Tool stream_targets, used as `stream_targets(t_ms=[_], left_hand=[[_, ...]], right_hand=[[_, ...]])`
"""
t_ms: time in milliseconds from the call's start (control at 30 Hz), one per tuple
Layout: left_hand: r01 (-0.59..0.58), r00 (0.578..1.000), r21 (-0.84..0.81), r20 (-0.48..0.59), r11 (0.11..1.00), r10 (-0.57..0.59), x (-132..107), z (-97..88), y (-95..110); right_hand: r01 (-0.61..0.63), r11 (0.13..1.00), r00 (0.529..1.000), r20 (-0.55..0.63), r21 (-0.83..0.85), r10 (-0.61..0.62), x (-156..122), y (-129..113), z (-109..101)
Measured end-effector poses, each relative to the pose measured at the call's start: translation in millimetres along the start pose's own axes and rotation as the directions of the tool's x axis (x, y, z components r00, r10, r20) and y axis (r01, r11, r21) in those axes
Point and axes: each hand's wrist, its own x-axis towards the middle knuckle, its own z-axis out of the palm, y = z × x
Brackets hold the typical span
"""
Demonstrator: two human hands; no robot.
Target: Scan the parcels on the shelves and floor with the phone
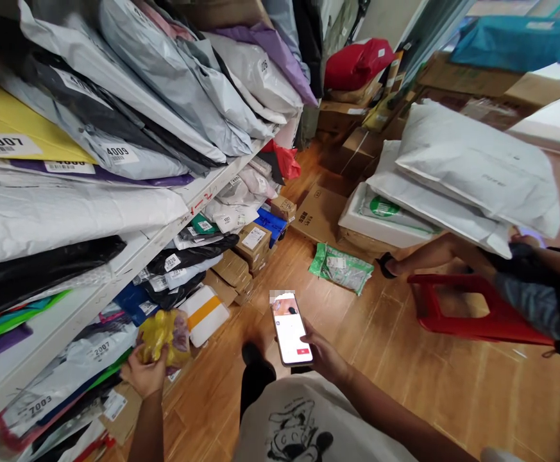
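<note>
In my left hand (145, 372) is a clear plastic bag of yellow and purplish items (164, 337), gripped by its near side beside the lower shelf. What the items are I cannot make out. My right hand (325, 353) is wrapped round a smartphone (290, 330) in front of my body, the thumb over its lit, mostly white screen with a red button near the bottom. Just beyond the bag, a white parcel with an orange stripe (207, 314) lies at the shelf's edge. A grey mailer marked 2007 (94, 350) is left of the bag.
A white shelf (130, 263) full of labelled parcels runs along the left. Cardboard boxes (318, 212) and a green parcel (340, 266) lie on the wooden floor ahead. On the right a seated person's leg (433, 250) shows near a red plastic stool (476, 314) and large white parcels (476, 167).
</note>
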Motion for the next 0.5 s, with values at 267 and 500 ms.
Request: stream_targets(t_ms=[267,500], left_hand=[[-0.369,0.904,0.023,0.243,0.929,0.353,20.1,-84.4,54.2],[-0.165,0.882,-0.250,0.395,0.954,0.256,10.1,-32.3,160.7]], right_hand=[[-0.057,0.989,0.994,0.097,0.139,0.043,0.9,-5.6,8.9],[-0.048,0.996,0.999,0.000,0.072,0.048,21.3,-57.5,-18.8]])
